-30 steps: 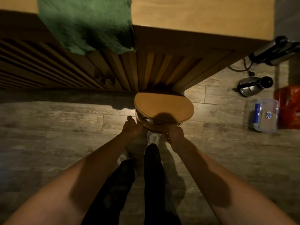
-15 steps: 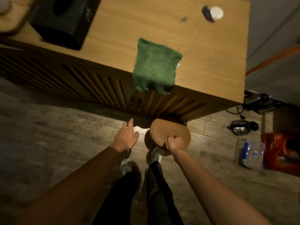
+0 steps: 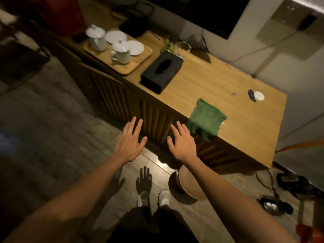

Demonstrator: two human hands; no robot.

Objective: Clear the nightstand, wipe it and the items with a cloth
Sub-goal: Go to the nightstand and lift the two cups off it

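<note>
Both hands are hovering in front of the long light-wood cabinet with a slatted front (image 3: 219, 85), palms down and fingers spread, holding nothing: the left hand (image 3: 130, 141) is floating over the grey plank floor (image 3: 52, 137), and the right hand (image 3: 182, 142) is hanging just beside the folded green cloth (image 3: 206, 121), apart from it. That cloth is lying on the cabinet top with its near end drooping over the front edge. A round wooden lidded container (image 3: 192, 184) is sitting on the floor below the right forearm, near the person's white shoes (image 3: 164, 197). Farther along the top, a black rectangular tissue box (image 3: 161, 71) is resting beside a wooden tray (image 3: 130, 67) that is carrying white lidded cups and saucers
</note>
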